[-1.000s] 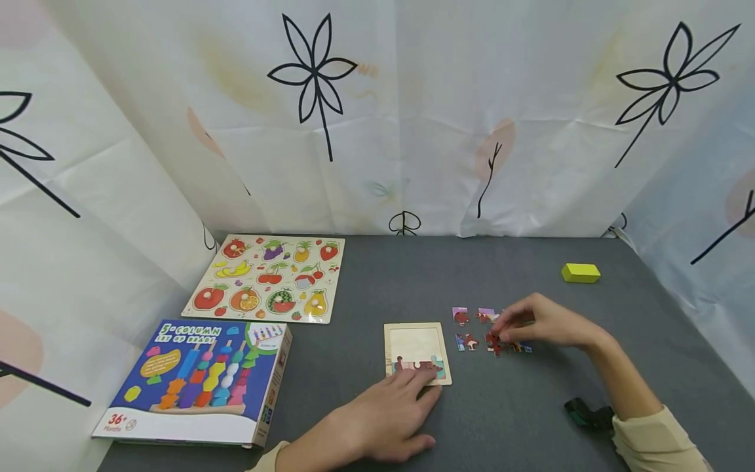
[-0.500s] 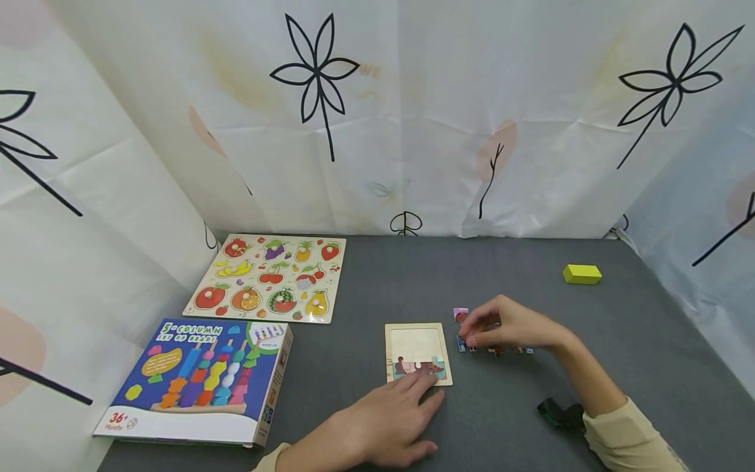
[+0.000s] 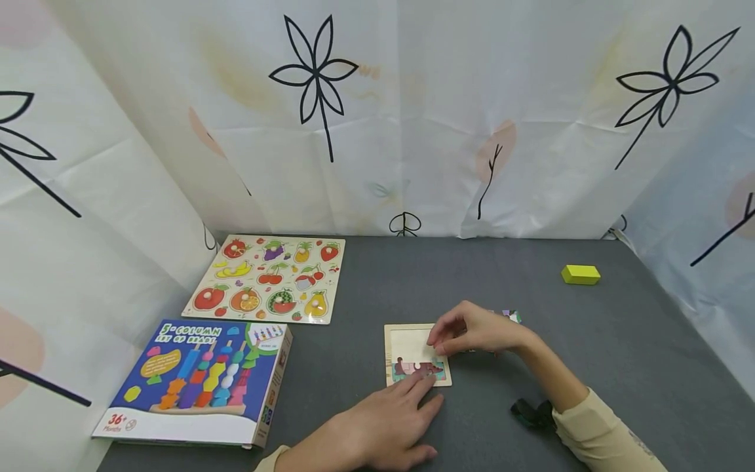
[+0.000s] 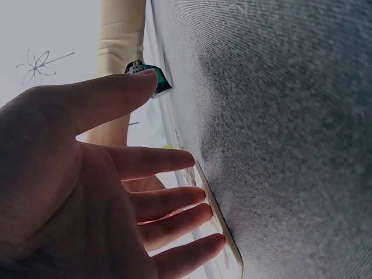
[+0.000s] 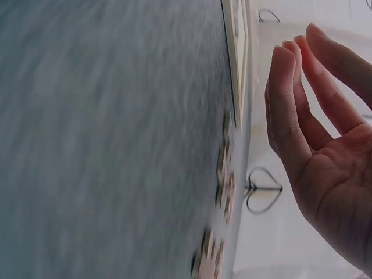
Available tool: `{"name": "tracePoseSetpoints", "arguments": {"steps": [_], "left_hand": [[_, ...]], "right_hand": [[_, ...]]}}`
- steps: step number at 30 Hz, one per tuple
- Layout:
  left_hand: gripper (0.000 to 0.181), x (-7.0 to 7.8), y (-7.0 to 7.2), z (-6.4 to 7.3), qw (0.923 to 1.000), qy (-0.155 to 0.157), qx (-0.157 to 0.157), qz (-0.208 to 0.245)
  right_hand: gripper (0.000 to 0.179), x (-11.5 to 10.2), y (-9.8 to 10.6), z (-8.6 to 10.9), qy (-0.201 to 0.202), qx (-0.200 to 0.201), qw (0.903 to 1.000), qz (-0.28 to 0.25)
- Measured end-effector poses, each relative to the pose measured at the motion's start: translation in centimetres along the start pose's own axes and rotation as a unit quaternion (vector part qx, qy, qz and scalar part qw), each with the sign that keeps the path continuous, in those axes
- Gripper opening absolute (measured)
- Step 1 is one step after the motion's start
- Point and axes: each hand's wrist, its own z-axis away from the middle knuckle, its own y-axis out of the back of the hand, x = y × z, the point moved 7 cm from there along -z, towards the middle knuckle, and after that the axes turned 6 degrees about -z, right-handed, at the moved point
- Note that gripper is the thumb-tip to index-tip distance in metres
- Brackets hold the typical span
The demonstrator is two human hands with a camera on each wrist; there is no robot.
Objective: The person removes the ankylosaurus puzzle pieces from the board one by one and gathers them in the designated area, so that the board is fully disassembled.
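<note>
"White cloth walls (image 3: 377,118) with black-line flowers stand behind a grey tabletop (image 3: 330,380)," the first inspector reads out. "Position of the puzzle tray (image 3: 409,341)?"

"Flat, at the fingertips of the left hand (image 3: 386,423), which rest at its near edge," the second replies. "Fitted pieces (image 3: 415,368) form a strip just beyond those fingertips, partly covered by them. Pale wood shows farther out."

"State of the left fingers?"

"Straight, slightly spread, thumb well apart, as the left wrist view confirms."

"And the right hand (image 3: 480,328)?"

"Fingertips over the tray's right side, fingers bent, thumb near them. Whether a piece is pinched there cannot be told, nor whether the tips touch the wood."

"Loose pieces (image 5: 209,256)?"

"On the tabletop, to the right of the right fingertips. From the head they are mostly hidden by that hand."

"Farther out?"

"A dark device (image 3: 533,414) sits beside the right sleeve (image 3: 607,432), behind the right fingers. One yellow block (image 3: 580,275) lies beyond them, to the right. Well left of the left fingers lies a bead-set box (image 3: 194,380); past the box, farther from those fingers, lies a fruit board (image 3: 328,282)."
</note>
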Motion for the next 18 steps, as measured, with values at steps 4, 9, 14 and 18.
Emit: {"name": "tracePoseSetpoints", "arguments": {"steps": [4,9,14,18], "left_hand": [[0.070,0.0,0.0,0.0,1.0000,-0.003,-0.007,0.006],[0.070,0.1,0.1,0.0,1.0000,-0.006,-0.004,0.000],[0.069,0.0,-0.1,0.0,0.9998,-0.007,-0.018,0.010],[0.068,0.1,-0.2,0.0,0.9997,-0.009,-0.021,0.009]], "right_hand": [[0.020,-0.2,-1.3,-1.3,-0.009,-0.027,0.9996,-0.009],[0.017,-0.8,-2.8,-2.9,-0.014,-0.060,0.9981,-0.005],[0.015,-1.2,-3.7,-4.0,-0.015,-0.069,0.9973,0.020],[0.013,-1.2,-4.1,-4.6,-0.015,-0.066,0.9971,0.035]]}}
